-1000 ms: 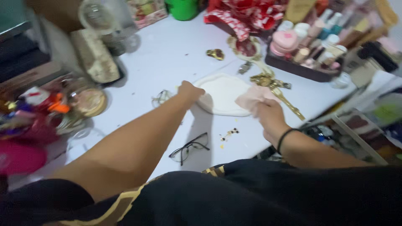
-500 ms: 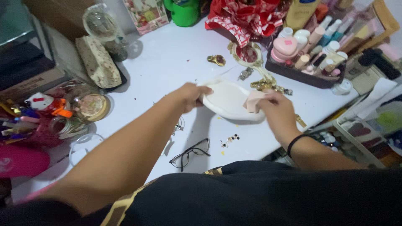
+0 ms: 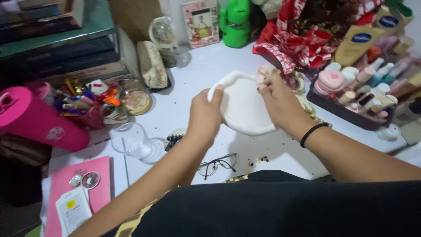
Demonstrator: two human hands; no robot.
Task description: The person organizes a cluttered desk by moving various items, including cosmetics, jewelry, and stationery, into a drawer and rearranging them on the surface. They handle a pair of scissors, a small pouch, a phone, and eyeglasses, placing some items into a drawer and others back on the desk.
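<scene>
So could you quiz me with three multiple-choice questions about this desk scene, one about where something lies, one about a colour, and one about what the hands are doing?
1. Where do the eyeglasses lie?
A. On the white table, near the person's body
B. Inside the cosmetics tray
C. On the pink notebook

2. What colour is the band on the right wrist?
A. Red
B. Black
C. White

3. What is the state of the white tray?
A. Lying untouched
B. Held by both hands
C. Broken in two

Answers: 1 A, the glasses rest on bare tabletop below the arms; 2 B, the band is dark black; 3 B, the left hand grips its rim and the right hand presses a pink cloth to it.
</scene>
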